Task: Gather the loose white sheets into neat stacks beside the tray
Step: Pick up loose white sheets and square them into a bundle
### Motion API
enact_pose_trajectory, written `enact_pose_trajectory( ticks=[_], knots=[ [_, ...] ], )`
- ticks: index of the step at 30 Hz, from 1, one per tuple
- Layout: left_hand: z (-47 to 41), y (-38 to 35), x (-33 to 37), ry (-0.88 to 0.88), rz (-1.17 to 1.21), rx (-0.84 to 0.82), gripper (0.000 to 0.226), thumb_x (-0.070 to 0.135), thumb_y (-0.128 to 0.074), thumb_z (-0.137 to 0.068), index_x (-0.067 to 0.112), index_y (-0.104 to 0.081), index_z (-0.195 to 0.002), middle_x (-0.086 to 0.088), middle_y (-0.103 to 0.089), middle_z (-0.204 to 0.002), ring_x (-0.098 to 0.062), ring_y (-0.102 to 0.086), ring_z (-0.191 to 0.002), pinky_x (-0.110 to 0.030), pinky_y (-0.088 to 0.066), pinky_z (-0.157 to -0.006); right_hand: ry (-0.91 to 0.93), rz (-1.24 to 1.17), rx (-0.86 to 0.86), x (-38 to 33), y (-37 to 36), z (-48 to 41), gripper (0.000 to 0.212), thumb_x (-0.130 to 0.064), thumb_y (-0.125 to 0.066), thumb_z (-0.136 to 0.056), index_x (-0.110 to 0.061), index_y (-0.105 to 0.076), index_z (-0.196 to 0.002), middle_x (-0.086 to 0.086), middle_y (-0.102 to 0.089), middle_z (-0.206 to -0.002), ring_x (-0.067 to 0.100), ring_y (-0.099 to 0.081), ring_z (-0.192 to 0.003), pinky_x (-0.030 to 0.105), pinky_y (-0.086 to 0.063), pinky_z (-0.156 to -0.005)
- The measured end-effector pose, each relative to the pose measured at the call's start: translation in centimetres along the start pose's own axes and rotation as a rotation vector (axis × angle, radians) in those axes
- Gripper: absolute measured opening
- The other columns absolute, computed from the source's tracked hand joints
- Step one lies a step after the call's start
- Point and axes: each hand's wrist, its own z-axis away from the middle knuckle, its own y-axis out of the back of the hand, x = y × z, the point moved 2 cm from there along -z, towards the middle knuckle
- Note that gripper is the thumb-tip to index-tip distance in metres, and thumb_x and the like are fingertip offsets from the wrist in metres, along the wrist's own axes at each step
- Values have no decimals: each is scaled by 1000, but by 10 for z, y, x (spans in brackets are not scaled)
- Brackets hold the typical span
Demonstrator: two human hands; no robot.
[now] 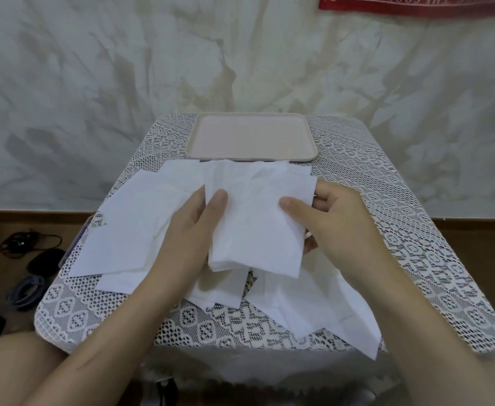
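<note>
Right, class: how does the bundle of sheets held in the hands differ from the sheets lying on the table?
The bundle is gripped by the left hand and right hand; the table sheets lie flat on the cloth. The bundle's layers roughly line up; the table sheets fan out at mixed angles. Both are white.

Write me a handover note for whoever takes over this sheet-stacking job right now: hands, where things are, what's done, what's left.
Left hand and right hand: both grip one bundle of white paper sheets, thumbs on top, above the lace-covered table.
Pale pink rectangular tray: at the far edge, nothing in it.
Loose white sheets spread on the left, more overlapping at the near edge.
Done: one bundle gathered, not yet set down.
Left: square it, lay it beside the tray, gather the rest.
</note>
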Motion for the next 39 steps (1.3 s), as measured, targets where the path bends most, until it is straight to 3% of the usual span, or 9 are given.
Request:
enact_pose_trajectory(
  ticks=[3,7,11,16,21,25,30,34,39],
  knots=[
    [1,-1,0,-9,7,-19,29,45,-52,-105,25,-70,-116,11,-79,-108,-6,-74,-103,-22,-53,-80,16,14,-15,1,-5,1,9,-11,-68,-95,-13,-76,-99,10,-77,-83,38,-71,-71,37,-56,-49],
    [-1,-1,-1,-19,37,-54,28,36,-56,-104,24,-68,-126,10,-79,-114,-8,-75,-105,-18,-56,-77,6,0,7,5,-12,0,6,-12,-69,-94,-11,-74,-98,11,-75,-78,23,-67,-61,29,-51,-44],
    [-2,0,-4,-24,23,-78,36,40,-66,-98,26,-67,-131,11,-78,-119,-7,-74,-108,-20,-57,-79,-13,-1,33,10,-15,-3,11,-14,-70,-94,-6,-71,-101,20,-73,-83,30,-69,-64,30,-51,-45],
    [-1,0,-5,-33,-4,-48,26,31,-55,-106,27,-68,-128,13,-78,-115,-4,-74,-104,-16,-55,-76,-45,23,-27,13,-10,-3,11,-13,-67,-96,-5,-71,-102,25,-70,-86,26,-65,-61,30,-52,-47],
    [1,-3,-2,-30,-2,-26,28,38,-56,-104,26,-69,-127,16,-79,-109,1,-74,-96,-11,-52,-70,39,11,117,6,8,-5,24,-18,-71,-95,4,-62,-99,36,-65,-93,36,-62,-70,39,-52,-55],
    [3,-3,3,-61,-35,-20,51,56,-54,-89,26,-68,-128,22,-77,-107,6,-72,-94,-8,-50,-70,31,-19,77,0,2,-4,28,-16,-73,-93,8,-60,-98,40,-60,-89,26,-59,-68,33,-50,-48],
    [2,-2,3,-78,-35,-42,54,60,-58,-90,27,-66,-133,21,-77,-112,6,-72,-99,-8,-51,-72,-4,-51,65,4,-20,-7,25,-15,-74,-92,2,-57,-84,31,-59,-75,23,-56,-61,27,-46,-43],
    [0,0,-2,-36,-15,-97,50,52,-65,-93,33,-62,-139,15,-75,-124,-5,-72,-112,-22,-56,-85,-20,-79,83,6,-27,-12,27,-17,-75,-92,4,-58,-89,33,-60,-78,24,-54,-62,29,-46,-45],
    [-2,1,-5,-18,19,-84,38,27,-62,-103,27,-62,-140,10,-76,-125,-9,-73,-112,-21,-59,-81,-6,57,99,11,-23,-13,17,-26,-77,-89,-18,-62,-90,-5,-59,-64,18,-55,-58,32,-45,-54]
  ],
)
